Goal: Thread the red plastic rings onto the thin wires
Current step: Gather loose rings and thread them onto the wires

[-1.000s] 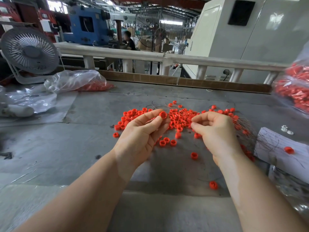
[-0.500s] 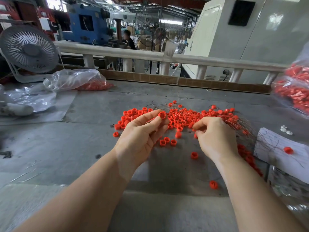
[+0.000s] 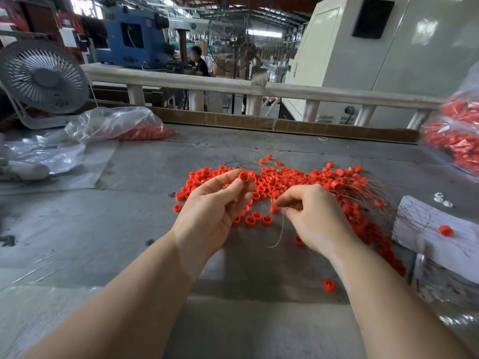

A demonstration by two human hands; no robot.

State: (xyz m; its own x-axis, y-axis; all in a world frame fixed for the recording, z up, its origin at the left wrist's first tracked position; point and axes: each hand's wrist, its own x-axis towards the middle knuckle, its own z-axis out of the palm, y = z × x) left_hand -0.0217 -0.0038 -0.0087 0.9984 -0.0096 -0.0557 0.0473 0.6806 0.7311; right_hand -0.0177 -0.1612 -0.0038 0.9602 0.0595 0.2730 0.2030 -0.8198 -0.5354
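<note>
Here, left hand (image 3: 210,211) fingers pinching one red ring (image 3: 244,175), right hand (image 3: 315,218) fingers pinching thin wire (image 3: 280,233), bare table (image 3: 103,229) nearer.

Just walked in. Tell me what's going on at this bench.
A person is threading small red plastic rings onto thin metal wires at a grey worktable. The left hand pinches one red plastic ring at its fingertips, raised above the loose pile of red rings. The right hand pinches a thin wire, whose end hangs down toward the table. The ring is not yet on that wire. Clear plastic bags of more red rings lie at the table's edges.
</note>
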